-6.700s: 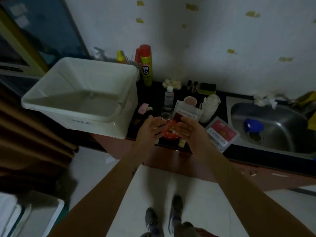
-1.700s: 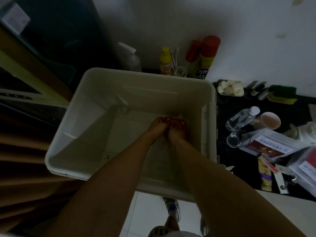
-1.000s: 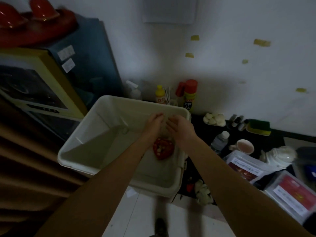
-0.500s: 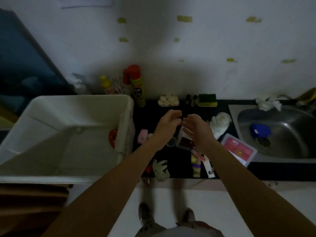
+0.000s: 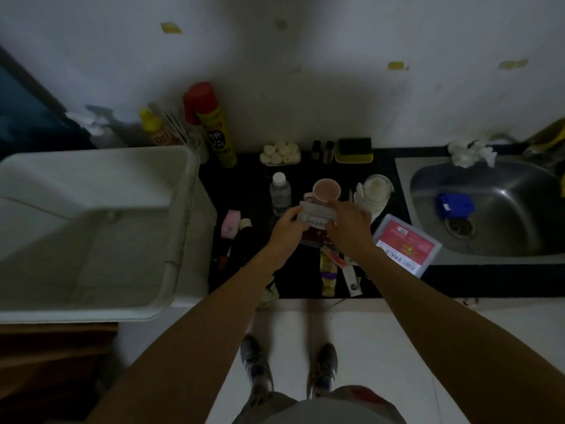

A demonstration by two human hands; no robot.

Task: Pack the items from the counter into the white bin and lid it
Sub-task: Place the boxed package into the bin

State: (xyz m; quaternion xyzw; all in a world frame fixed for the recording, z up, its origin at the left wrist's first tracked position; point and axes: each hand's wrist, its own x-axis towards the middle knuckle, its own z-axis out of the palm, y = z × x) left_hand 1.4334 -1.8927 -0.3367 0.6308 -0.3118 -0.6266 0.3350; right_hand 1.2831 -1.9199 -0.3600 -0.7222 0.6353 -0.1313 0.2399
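Dim kitchen, pale floor tiles nearest the camera with two shoes [image 5: 287, 367] on them; black counter [image 5: 458, 283] beyond, white wall behind. Near counter edge: yellow sachet [image 5: 328, 270] and a flat white stick-shaped item [image 5: 351, 276] lying side by side. Left hand [image 5: 289, 229] and right hand [image 5: 348, 226] both closed on one flat packet [image 5: 316, 217], white-topped with a dark red lower part, left at its left edge, right at its right edge; whether it is off the counter cannot be told. Just right of the hands: clear box with a red label [image 5: 406, 243], by the steel sink [image 5: 489, 209], which holds a blue item [image 5: 455, 203]. Left of the hands: small pink item [image 5: 230, 226]. White bin [image 5: 91, 231], open and unlidded, stands at the counter's left end; contents cannot be made out. Behind the packet: pink cup [image 5: 326, 191], clear bottle with white cap [image 5: 279, 192], white lidded jar [image 5: 377, 191]. Against the wall: yellow spray can with red cap [image 5: 214, 127], small yellow bottle [image 5: 153, 130], dish of white pieces [image 5: 280, 153], green sponge [image 5: 354, 149].
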